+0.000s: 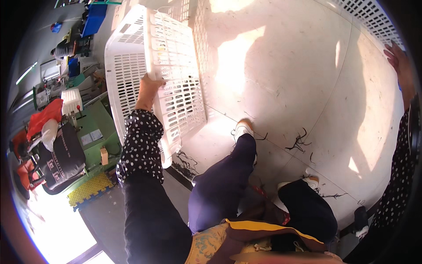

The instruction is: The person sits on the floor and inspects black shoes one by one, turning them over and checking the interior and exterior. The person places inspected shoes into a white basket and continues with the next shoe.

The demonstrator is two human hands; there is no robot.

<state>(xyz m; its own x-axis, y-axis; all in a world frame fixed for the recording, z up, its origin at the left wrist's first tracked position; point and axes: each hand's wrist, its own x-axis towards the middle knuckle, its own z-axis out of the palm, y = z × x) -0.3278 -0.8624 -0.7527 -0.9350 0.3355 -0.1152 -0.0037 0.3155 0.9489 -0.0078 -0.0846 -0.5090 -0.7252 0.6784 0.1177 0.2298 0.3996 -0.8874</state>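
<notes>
My left hand (151, 88) is closed round the top rim of a white slatted plastic basket (178, 70). The basket is tipped, and its hollow inside (127, 77) faces left. At the far right edge, my right hand (399, 61) has its fingers spread. It is at the lower edge of a second white plastic basket (369, 17), which is cut off by the picture's rim. Whether those fingers touch this basket, I cannot tell.
Dark stringy scraps (299, 140) lie on the pale, sunlit floor (281, 79) around my shoes. On the left are a green machine (103, 132), a black padded seat (61, 154), a red bag (46, 118) and a yellow foam mat (90, 189). A person (66, 48) is farther back.
</notes>
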